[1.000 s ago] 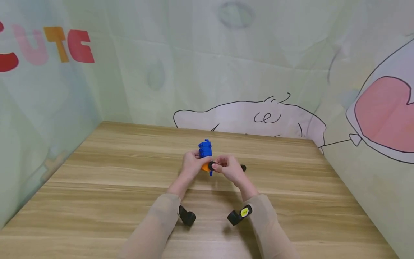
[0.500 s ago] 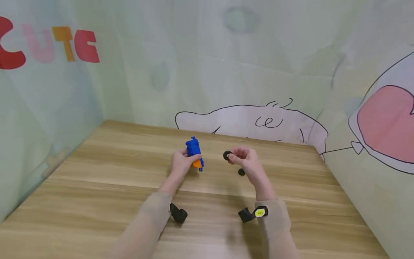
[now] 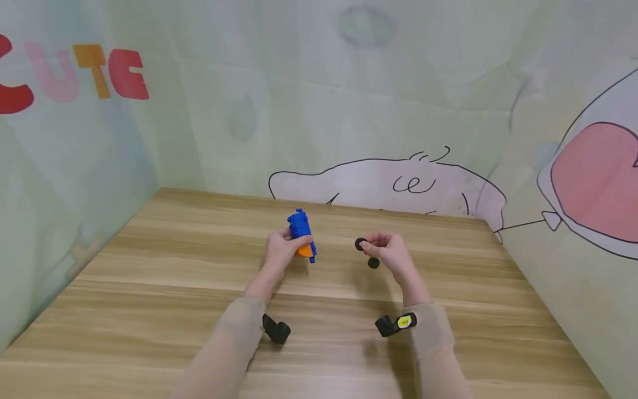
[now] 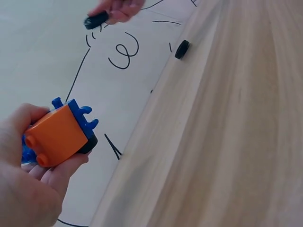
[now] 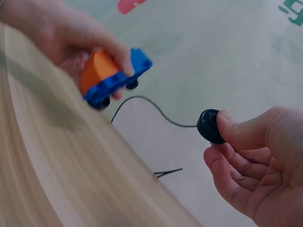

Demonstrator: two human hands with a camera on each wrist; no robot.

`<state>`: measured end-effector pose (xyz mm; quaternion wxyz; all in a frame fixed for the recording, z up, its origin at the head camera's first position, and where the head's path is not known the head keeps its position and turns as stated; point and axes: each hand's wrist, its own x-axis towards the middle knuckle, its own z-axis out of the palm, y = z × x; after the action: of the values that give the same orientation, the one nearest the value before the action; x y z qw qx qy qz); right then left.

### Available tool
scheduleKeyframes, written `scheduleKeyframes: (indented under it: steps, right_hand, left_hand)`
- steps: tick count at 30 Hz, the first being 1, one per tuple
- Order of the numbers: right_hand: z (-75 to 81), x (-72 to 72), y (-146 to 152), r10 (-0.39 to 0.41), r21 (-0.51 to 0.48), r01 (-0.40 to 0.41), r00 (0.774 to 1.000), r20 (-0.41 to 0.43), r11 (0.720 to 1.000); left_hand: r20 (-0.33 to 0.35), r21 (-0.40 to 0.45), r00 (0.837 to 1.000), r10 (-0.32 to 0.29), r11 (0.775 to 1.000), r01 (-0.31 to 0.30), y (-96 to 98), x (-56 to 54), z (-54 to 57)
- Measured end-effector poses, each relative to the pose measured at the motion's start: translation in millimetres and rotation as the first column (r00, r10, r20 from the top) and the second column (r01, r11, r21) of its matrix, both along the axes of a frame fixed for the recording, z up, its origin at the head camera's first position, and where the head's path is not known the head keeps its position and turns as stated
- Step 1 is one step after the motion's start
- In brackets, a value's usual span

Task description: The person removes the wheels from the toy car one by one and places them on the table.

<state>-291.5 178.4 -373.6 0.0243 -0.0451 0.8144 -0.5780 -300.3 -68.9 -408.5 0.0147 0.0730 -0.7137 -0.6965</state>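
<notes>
My left hand grips a toy vehicle with a blue chassis and an orange body, held tilted above the table. In the right wrist view, black wheels show on the side of the chassis facing that camera. To the right, my right hand pinches a loose black wheel between thumb and fingers, raised in the air apart from the vehicle. Another black wheel lies on the table just below the right hand.
The wood-grain table reaches back to a printed cloth backdrop along its far edge and sides. A black camera mount sits on the left wrist, and a similar mount on the right.
The hands have parted: the left moved left with the vehicle, the right moved right with the wheel, which was against the vehicle a second ago. The wheel on the table is now more visible.
</notes>
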Motion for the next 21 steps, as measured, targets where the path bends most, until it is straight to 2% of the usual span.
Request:
scheduleKeyframes:
  steps: [9, 15, 21]
  right_hand:
    - [-19.8, -8.2, -2, -0.092, 0.087, 0.091, 0.996, 0.005, 0.992]
    - [-31.1, -10.6, -1, -0.138, 0.201, 0.144, 0.989, -0.045, 0.969]
    - [-39.2, -11.4, -4, -0.16, 0.25, 0.177, 0.983, -0.085, 0.952]
  left_hand:
    - [0.029, 0.036, 0.999, -0.019, 0.999, 0.018, 0.5, 1.0, 4.6]
    - [0.031, 0.045, 0.999, -0.025, 0.999, 0.023, 1.1, 1.8, 4.3]
    - [0.02, 0.037, 0.999, -0.041, 0.999, 0.04, 3.9, 2.9, 5.9]
